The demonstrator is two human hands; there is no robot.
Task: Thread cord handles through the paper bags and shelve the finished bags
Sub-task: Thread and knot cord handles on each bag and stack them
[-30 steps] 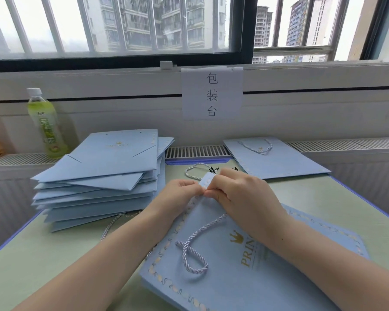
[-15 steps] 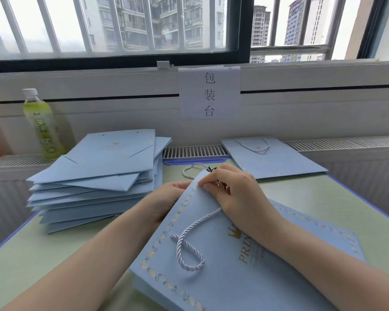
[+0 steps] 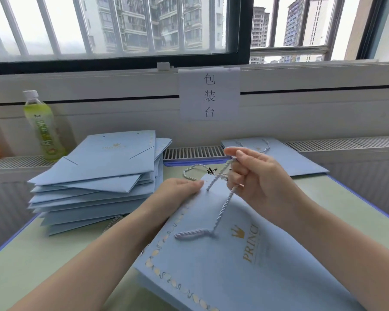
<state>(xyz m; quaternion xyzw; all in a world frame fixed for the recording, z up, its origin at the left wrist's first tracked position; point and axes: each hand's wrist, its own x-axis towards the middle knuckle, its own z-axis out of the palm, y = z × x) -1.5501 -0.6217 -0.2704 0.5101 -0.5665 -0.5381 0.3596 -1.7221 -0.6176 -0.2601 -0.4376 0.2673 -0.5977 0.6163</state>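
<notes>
A flat light-blue paper bag (image 3: 245, 272) with gold lettering lies in front of me on the table. My left hand (image 3: 177, 194) grips its top left edge, thumb on the paper. My right hand (image 3: 254, 180) is raised above the bag's top edge and pinches a pale twisted cord (image 3: 222, 207). The cord comes up out of a hole near the top edge, and its loose end curls on the bag's face. A second cord loop (image 3: 193, 171) with a black tip lies just beyond the bag.
A tall stack of flat blue bags (image 3: 103, 176) sits at the left. One bag with a cord handle (image 3: 285, 158) lies at the back right on the radiator ledge. A green drink bottle (image 3: 43, 126) stands at the far left. A paper sign (image 3: 209, 95) hangs below the window.
My right hand has lifted off the bag's top edge and pulled the cord up through the hole, shortening the loop on the bag's face. My left hand stays on the edge.
</notes>
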